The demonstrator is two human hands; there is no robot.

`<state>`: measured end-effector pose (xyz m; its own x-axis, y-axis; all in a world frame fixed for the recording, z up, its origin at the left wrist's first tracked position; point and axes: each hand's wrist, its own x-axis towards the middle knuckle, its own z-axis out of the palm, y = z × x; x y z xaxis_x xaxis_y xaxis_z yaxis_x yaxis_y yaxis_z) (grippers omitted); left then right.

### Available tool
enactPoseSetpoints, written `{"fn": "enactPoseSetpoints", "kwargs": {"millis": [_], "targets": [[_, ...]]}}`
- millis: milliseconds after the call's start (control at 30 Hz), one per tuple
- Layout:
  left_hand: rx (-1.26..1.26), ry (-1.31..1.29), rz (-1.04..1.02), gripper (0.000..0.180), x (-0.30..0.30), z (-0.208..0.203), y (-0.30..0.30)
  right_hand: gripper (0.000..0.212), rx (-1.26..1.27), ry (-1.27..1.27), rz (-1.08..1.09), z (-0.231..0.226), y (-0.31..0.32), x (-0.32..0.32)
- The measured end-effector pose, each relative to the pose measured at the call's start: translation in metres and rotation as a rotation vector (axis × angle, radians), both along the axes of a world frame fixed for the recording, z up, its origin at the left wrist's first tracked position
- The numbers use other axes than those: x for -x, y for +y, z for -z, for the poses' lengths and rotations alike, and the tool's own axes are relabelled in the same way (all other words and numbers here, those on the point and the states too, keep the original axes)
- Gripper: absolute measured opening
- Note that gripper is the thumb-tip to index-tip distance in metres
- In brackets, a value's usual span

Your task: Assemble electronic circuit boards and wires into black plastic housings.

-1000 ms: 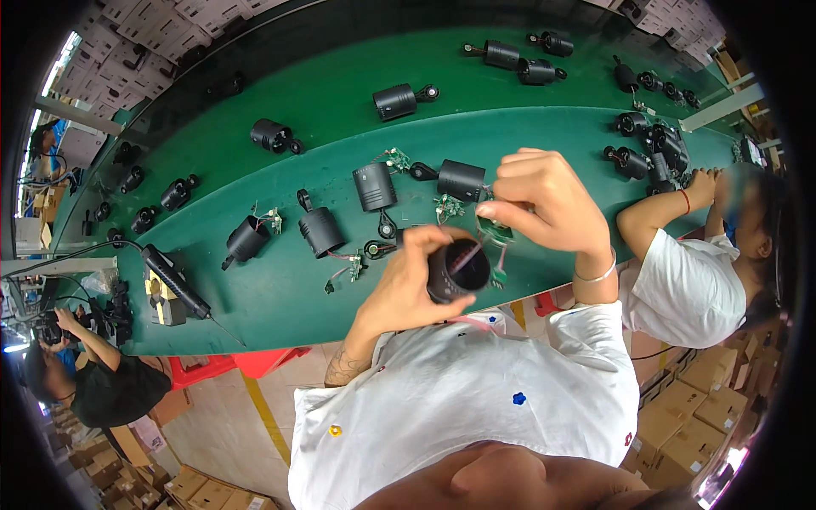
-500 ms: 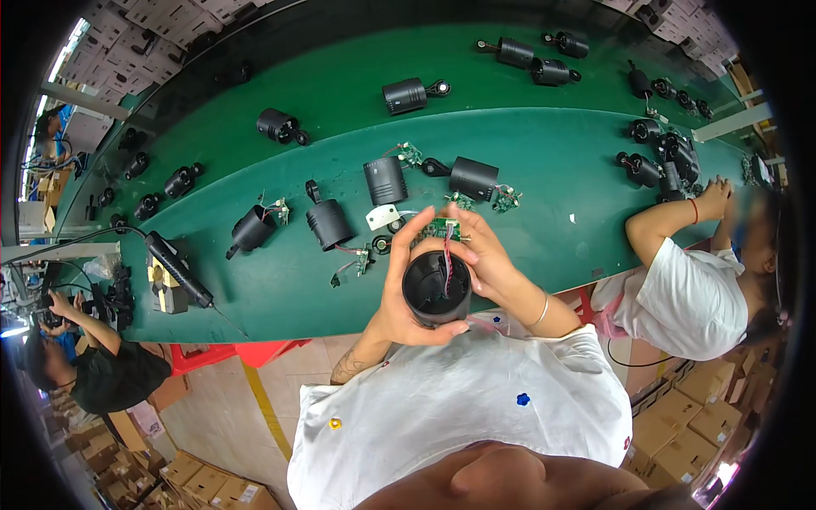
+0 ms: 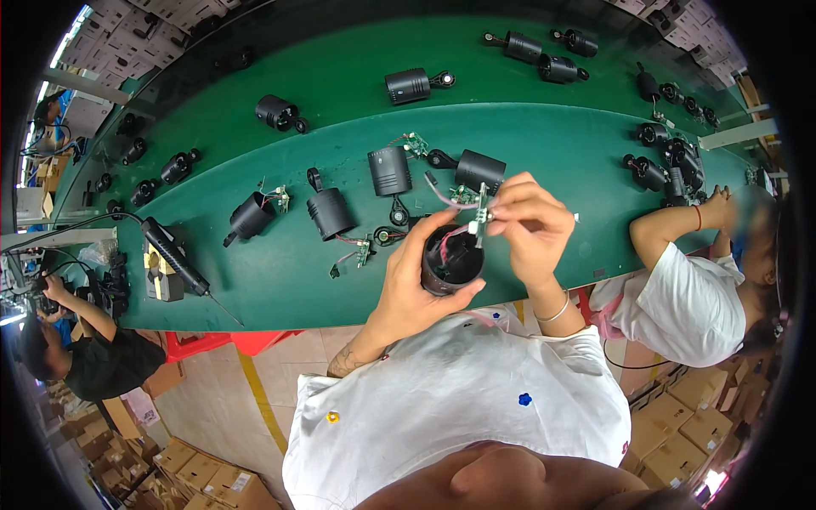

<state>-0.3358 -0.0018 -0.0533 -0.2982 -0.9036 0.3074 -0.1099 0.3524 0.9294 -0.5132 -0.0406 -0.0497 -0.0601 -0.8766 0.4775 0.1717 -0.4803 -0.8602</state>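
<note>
My left hand [image 3: 401, 293] is wrapped round a black cylindrical housing [image 3: 439, 280], its open mouth facing up and tilted. Red and dark wires come out of the inside of the housing to a small green circuit board [image 3: 481, 214]. My right hand [image 3: 537, 225] pinches this board between thumb and fingers, edge-on just above the housing's right rim. A pinkish cable with a dark end [image 3: 431, 178] sticks out to the left from the board. Beyond my hands lie similar black housings, one upright [image 3: 389, 170] and one on its side [image 3: 480, 172].
More housings [image 3: 329, 212] with wired boards [image 3: 364, 252] lie on the green table [image 3: 280, 297]. Left stands a block [image 3: 161, 280] with a corded electric screwdriver [image 3: 176, 255] against it. Housings [image 3: 408, 85] sit on the far green strip. People work at both sides; a person's arm [image 3: 667, 225] rests at right.
My right hand has moved right and lifted the board off the housing's far rim, turning it edge-on. The housing has shifted slightly right and up. A white plate beyond it no longer shows there.
</note>
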Motion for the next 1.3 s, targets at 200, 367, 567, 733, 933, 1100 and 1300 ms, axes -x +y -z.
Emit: {"fn": "enactPoseSetpoints", "kwargs": {"millis": [200, 367, 567, 733, 933, 1100, 1300], "targets": [[0.162, -0.038, -0.123, 0.104, 0.008, 0.001, -0.003, 0.016, 0.237, 0.367, 0.033, -0.026, 0.009, -0.003], [0.309, -0.097, -0.188, 0.110, 0.007, 0.003, -0.005, 0.017, 0.312, 0.497, 0.001, -0.041, 0.011, -0.005], [0.555, -0.159, -0.237, 0.111, 0.001, 0.005, -0.016, 0.017, 0.351, 0.591, -0.077, -0.047, 0.014, -0.008], [0.550, -0.097, -0.292, 0.101, 0.003, 0.005, -0.016, 0.016, 0.347, 0.611, -0.109, -0.051, 0.018, -0.015], [0.543, -0.107, -0.432, 0.080, 0.008, -0.004, -0.014, 0.017, 0.296, 0.659, -0.157, -0.062, 0.020, -0.021], [0.462, -0.162, -0.434, 0.066, 0.007, -0.006, -0.015, 0.018, 0.257, 0.746, -0.171, -0.065, 0.017, -0.022], [0.389, -0.193, -0.462, 0.059, 0.007, -0.004, -0.011, 0.020, 0.135, 0.673, -0.286, -0.063, 0.007, -0.022]]}}
